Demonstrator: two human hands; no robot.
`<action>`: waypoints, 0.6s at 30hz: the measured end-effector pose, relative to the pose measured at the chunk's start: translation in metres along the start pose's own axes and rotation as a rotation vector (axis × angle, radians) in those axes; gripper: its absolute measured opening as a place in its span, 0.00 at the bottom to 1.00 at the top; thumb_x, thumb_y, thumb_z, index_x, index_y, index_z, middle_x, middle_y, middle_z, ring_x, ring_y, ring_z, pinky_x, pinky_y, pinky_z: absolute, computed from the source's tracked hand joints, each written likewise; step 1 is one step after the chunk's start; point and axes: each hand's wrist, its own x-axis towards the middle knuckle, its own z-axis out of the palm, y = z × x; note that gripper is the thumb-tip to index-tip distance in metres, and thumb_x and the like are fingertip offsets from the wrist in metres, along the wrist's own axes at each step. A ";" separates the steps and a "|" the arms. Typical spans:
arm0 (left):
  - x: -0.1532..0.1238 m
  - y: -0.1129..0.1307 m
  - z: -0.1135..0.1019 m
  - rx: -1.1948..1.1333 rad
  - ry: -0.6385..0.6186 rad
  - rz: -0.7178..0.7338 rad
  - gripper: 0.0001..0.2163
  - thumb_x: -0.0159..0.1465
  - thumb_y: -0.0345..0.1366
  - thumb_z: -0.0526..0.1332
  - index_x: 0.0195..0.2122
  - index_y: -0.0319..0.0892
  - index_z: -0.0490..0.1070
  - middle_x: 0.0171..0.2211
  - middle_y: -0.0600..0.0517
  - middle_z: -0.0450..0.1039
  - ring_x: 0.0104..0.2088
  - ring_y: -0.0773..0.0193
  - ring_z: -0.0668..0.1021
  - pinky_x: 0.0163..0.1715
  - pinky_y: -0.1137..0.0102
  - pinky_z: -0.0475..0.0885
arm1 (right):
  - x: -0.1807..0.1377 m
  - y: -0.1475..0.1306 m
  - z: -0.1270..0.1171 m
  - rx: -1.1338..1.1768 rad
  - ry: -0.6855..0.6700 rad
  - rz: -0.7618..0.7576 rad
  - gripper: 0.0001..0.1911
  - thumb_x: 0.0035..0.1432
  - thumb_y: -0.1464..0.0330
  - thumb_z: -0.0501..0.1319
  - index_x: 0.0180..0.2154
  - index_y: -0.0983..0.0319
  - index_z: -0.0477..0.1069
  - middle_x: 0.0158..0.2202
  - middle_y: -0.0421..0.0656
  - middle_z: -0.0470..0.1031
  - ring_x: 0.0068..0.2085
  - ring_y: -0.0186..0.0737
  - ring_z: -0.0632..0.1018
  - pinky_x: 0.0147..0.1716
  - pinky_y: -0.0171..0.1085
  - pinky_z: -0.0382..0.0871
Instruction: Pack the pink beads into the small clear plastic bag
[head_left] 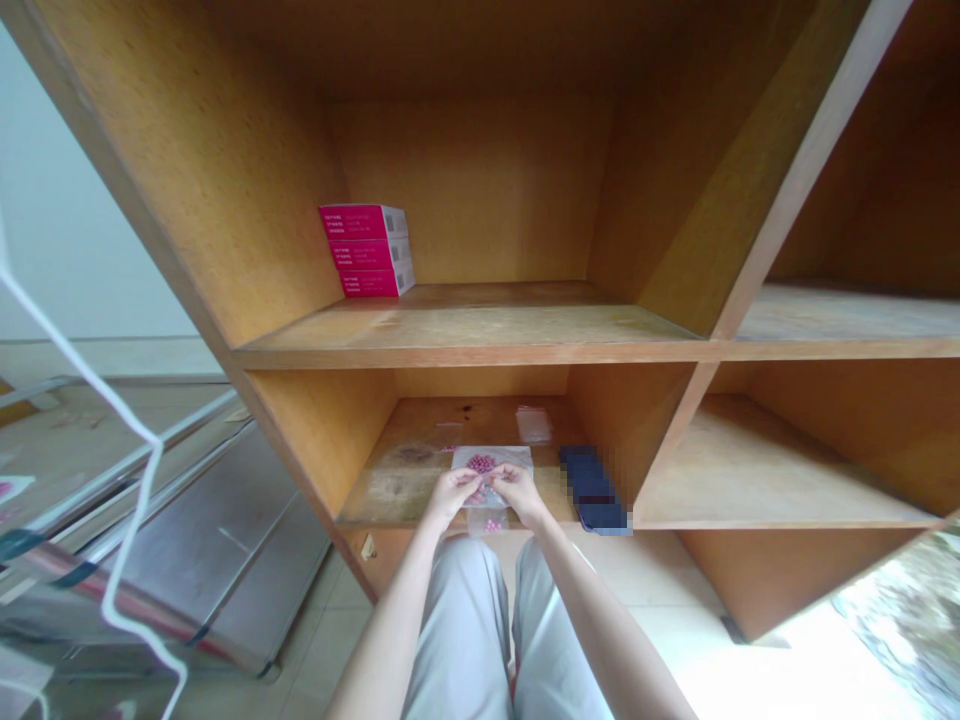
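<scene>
Both my hands meet over a white sheet (463, 459) on the lower shelf. On that sheet lies a cluster of small dark-pink beads (480, 463). My left hand (454, 488) is closed in a pinch at the front of the cluster. From the other side my right hand (516, 484) pinches as well, its fingertips close to the left ones. What the fingers hold is too small to make out. Just in front of the hands, a clear plastic bag (487, 520) with pink beads in it hangs at the shelf's front edge.
A dark blue blurred item (592, 488) lies right of the sheet. Clear plastic bags (533, 424) lie behind it. Three stacked pink boxes (367, 252) stand on the upper shelf (510, 325). A metal-framed rack (217, 530) and a white cable (146, 480) are on the left.
</scene>
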 end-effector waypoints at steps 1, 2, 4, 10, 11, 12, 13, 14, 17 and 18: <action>0.000 0.000 0.000 -0.005 0.011 -0.001 0.16 0.50 0.45 0.62 0.32 0.37 0.69 0.26 0.50 0.74 0.23 0.66 0.75 0.25 0.73 0.70 | 0.000 0.000 0.000 0.003 0.003 0.007 0.09 0.39 0.65 0.63 0.24 0.63 0.68 0.21 0.40 0.72 0.22 0.33 0.70 0.23 0.31 0.60; 0.000 0.000 0.000 -0.007 0.022 -0.001 0.16 0.51 0.46 0.62 0.32 0.37 0.69 0.25 0.50 0.74 0.23 0.66 0.75 0.24 0.72 0.70 | 0.000 0.000 -0.001 0.003 0.007 0.015 0.10 0.39 0.64 0.63 0.24 0.63 0.69 0.21 0.40 0.72 0.22 0.33 0.70 0.22 0.31 0.59; 0.000 0.000 0.000 -0.008 0.038 0.004 0.16 0.51 0.47 0.61 0.32 0.37 0.69 0.25 0.50 0.74 0.23 0.66 0.75 0.24 0.72 0.70 | 0.001 0.001 -0.002 -0.002 0.017 0.024 0.12 0.40 0.62 0.63 0.25 0.64 0.69 0.21 0.40 0.72 0.21 0.32 0.68 0.20 0.31 0.58; 0.001 -0.001 -0.001 0.012 0.053 0.034 0.17 0.54 0.49 0.57 0.34 0.38 0.67 0.27 0.49 0.74 0.23 0.66 0.76 0.24 0.72 0.71 | 0.005 0.007 -0.004 0.004 0.091 0.006 0.13 0.41 0.60 0.62 0.25 0.64 0.69 0.18 0.38 0.68 0.18 0.28 0.63 0.18 0.29 0.53; 0.001 -0.002 -0.001 0.020 0.054 0.035 0.17 0.54 0.49 0.57 0.34 0.38 0.66 0.27 0.49 0.74 0.22 0.66 0.75 0.23 0.72 0.71 | 0.006 0.008 -0.004 0.010 0.096 0.004 0.13 0.41 0.60 0.62 0.25 0.64 0.69 0.18 0.38 0.68 0.18 0.28 0.63 0.18 0.29 0.53; 0.002 -0.002 -0.001 0.027 0.057 0.036 0.17 0.54 0.49 0.56 0.34 0.38 0.66 0.27 0.49 0.74 0.22 0.66 0.75 0.23 0.72 0.71 | 0.006 0.008 -0.005 0.013 0.099 0.001 0.13 0.41 0.60 0.62 0.25 0.64 0.69 0.18 0.37 0.68 0.18 0.28 0.63 0.18 0.29 0.53; 0.002 -0.003 -0.002 0.034 0.060 0.036 0.17 0.55 0.49 0.56 0.34 0.38 0.66 0.28 0.49 0.74 0.22 0.66 0.76 0.23 0.73 0.71 | 0.007 0.008 -0.005 0.015 0.102 -0.001 0.13 0.41 0.60 0.62 0.25 0.64 0.69 0.18 0.38 0.68 0.18 0.28 0.63 0.18 0.29 0.53; 0.002 -0.003 -0.002 0.040 0.062 0.036 0.18 0.55 0.50 0.56 0.34 0.38 0.66 0.28 0.49 0.74 0.23 0.66 0.76 0.23 0.73 0.70 | 0.007 0.009 -0.005 0.016 0.104 -0.004 0.13 0.40 0.60 0.63 0.25 0.64 0.69 0.19 0.38 0.68 0.19 0.29 0.64 0.19 0.29 0.54; 0.001 -0.002 -0.002 0.042 0.065 0.036 0.18 0.55 0.50 0.55 0.34 0.38 0.66 0.28 0.48 0.74 0.23 0.66 0.76 0.24 0.73 0.70 | 0.006 0.008 -0.005 0.024 0.103 -0.020 0.13 0.41 0.60 0.62 0.25 0.64 0.69 0.20 0.39 0.70 0.21 0.30 0.66 0.20 0.30 0.56; 0.001 -0.002 -0.002 0.040 0.066 0.035 0.19 0.55 0.51 0.54 0.34 0.38 0.66 0.29 0.48 0.74 0.23 0.66 0.76 0.24 0.73 0.70 | 0.006 0.008 -0.005 0.023 0.105 -0.024 0.13 0.41 0.60 0.62 0.25 0.64 0.69 0.20 0.39 0.70 0.21 0.31 0.66 0.20 0.30 0.56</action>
